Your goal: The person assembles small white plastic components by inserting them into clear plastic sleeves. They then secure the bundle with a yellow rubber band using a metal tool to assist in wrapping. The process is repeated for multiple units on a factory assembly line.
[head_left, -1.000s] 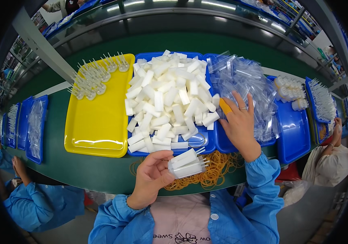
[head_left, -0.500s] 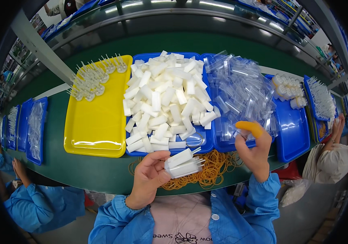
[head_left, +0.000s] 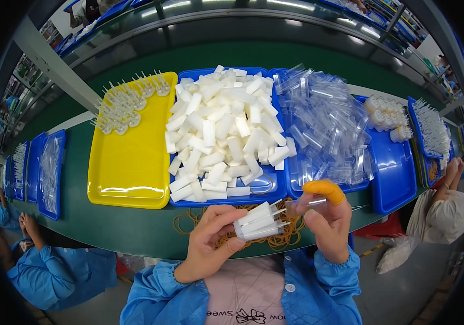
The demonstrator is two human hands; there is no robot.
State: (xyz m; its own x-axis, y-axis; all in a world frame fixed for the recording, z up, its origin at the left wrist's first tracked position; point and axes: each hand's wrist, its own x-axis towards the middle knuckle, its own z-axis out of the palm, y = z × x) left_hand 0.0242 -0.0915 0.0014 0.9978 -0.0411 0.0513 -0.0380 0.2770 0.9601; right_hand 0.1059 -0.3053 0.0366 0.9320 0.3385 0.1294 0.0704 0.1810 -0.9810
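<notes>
Head view takes in a green table (head_left: 134, 233) carrying a yellow tray (head_left: 129, 160) with white pegged pieces (head_left: 118, 115) at its far-left corner, a blue tray (head_left: 278, 185) heaped with white blocks (head_left: 224, 122) and another blue tray (head_left: 296, 183) heaped with clear sleeves (head_left: 324, 116); rubber bands (head_left: 291, 234) lie by the table's near edge. Above that edge the left hand (head_left: 210, 242) pinches a white bundle (head_left: 258, 223), its rods (head_left: 281, 212) pointing right, and the right hand (head_left: 330, 223) pinches a loose sleeve (head_left: 303, 205) just beside the rod tips.
</notes>
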